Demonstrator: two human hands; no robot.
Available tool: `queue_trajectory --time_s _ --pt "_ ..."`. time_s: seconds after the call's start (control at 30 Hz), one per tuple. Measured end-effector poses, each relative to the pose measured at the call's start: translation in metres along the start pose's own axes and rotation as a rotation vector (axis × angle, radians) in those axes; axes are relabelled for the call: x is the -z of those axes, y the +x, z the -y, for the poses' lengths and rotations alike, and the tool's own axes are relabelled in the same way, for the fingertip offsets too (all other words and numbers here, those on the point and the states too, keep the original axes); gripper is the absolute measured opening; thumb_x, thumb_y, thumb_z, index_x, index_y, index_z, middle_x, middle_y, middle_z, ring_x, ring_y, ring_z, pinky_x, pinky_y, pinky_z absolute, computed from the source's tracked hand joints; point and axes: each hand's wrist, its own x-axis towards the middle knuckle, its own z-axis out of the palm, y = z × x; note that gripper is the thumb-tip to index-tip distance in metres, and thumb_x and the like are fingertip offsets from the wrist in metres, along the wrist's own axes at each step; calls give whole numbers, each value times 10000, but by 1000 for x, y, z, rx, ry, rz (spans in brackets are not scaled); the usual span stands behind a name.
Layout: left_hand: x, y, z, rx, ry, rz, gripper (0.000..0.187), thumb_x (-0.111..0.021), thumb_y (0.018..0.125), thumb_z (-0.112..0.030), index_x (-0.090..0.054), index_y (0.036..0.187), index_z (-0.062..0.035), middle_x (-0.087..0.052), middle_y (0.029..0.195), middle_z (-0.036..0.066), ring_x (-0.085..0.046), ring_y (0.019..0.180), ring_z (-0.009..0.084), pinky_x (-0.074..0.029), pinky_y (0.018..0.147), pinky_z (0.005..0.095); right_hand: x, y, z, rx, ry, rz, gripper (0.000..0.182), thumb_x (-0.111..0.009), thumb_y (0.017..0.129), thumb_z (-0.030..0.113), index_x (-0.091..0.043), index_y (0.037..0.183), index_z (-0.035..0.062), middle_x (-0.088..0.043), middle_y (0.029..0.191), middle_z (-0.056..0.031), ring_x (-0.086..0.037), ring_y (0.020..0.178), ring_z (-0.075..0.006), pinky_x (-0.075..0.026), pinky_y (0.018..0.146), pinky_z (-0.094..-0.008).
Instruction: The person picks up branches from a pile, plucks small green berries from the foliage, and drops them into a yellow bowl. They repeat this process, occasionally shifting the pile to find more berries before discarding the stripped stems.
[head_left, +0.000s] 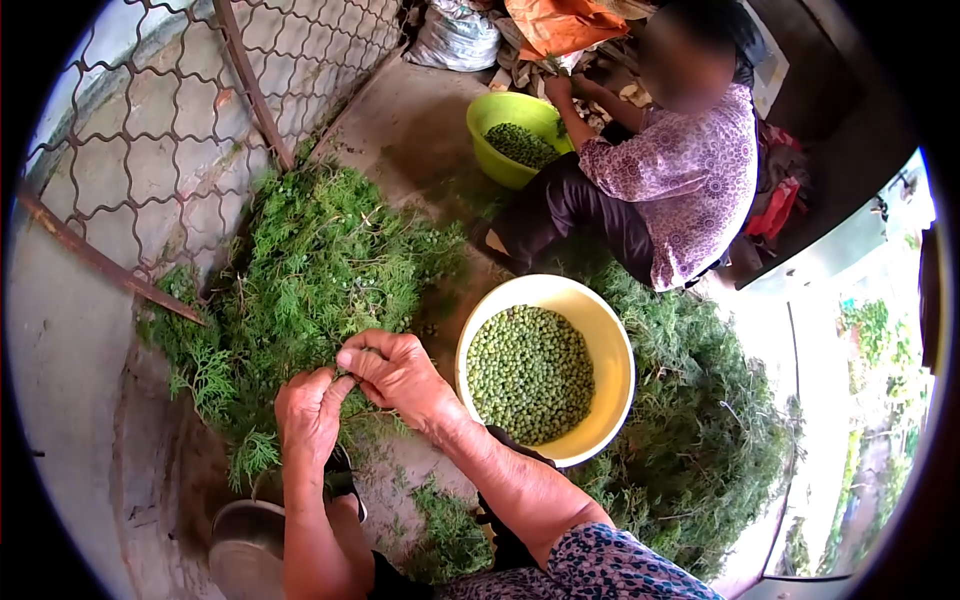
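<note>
My left hand (308,408) is closed on a green cypress-like sprig (256,454), whose feathery end appears to hang out below its fingers. Close against it, my right hand (398,375) pinches at the same sprig, thumb and fingers pressed together; the exact point of grip is partly hidden. Behind both hands lies a big heap of cut evergreen branches (320,255). To the right of my right forearm stands a yellow basin (618,372), holding many small round green cones or berries (530,375).
Another person (690,170) sits at upper right, hands near a lime-green basin (482,150) of similar green pieces. More branches (690,430) lie right of the yellow basin. A metal pan (248,545) sits at lower left, a wire lattice (150,130) at upper left, sacks (455,38) at the back.
</note>
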Motion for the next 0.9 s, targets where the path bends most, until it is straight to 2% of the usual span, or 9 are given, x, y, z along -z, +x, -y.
queue_trajectory --time_s 0.07,0.13,0.23,0.33,0.5,0.67,0.73,0.87,0.9 --pt "2 -1 2 20 -66 -4 204 -665 762 -142 -545 779 22 -483 612 140 -439 524 251 -361 499 351 3 1 3 -180 435 7 173 -608 851 180 -586 824 10 -505 642 -9 -390 428 -63 -233 372 -193" --pt "3 -1 3 37 -132 -5 226 -660 777 -143 -518 763 32 -448 595 120 -405 512 202 -348 490 332 7 2 3 -156 427 24 159 -604 852 178 -585 834 22 -543 691 -34 -421 444 -72 -249 371 -192" --pt "7 -1 3 241 -304 41 276 -605 852 -200 -486 765 32 -406 613 34 -359 536 92 -332 464 271 8 3 9 -86 499 -44 132 -606 845 143 -583 889 21 -594 746 -50 -468 491 -72 -302 377 -188" --pt "10 0 -8 283 -359 47 276 -585 868 -232 -506 807 25 -432 635 17 -389 530 81 -370 472 252 9 3 11 -81 402 -42 100 -603 842 112 -581 878 21 -588 748 -55 -466 492 -66 -302 379 -182" --pt "10 -1 -12 326 -361 77 321 -559 878 -267 -517 908 49 -447 655 32 -447 532 90 -415 502 242 10 5 4 -131 191 -37 127 -620 829 95 -600 933 25 -501 575 23 -415 460 -38 -294 393 -177" --pt "18 2 -23 437 -397 134 363 -525 868 -268 -511 969 80 -469 708 50 -481 551 112 -426 519 238 8 3 11 -89 -114 8 138 -613 840 118 -612 933 16 -499 570 30 -428 470 -30 -318 408 -175" --pt "20 2 -22 533 -424 174 470 -557 826 -329 -523 1058 79 -489 937 97 -511 736 133 -444 583 266 8 3 11 -99 -152 12 144 -610 843 125 -615 934 13 -499 567 33 -435 475 -28 -328 414 -176" --pt "18 1 -18 518 -455 203 461 -569 812 -312 -529 1069 69 -492 922 88 -508 774 139 -446 583 265 11 2 14 -116 -106 89 195 -616 843 152 -613 982 17 -525 610 20 -453 495 -32 -355 427 -186" --pt "14 -1 -19 474 -422 111 367 -550 822 -277 -530 978 54 -483 816 74 -486 668 128 -436 538 260 11 0 16 -144 -57 129 217 -619 842 161 -612 1004 18 -535 629 15 -458 500 -34 -363 433 -189"
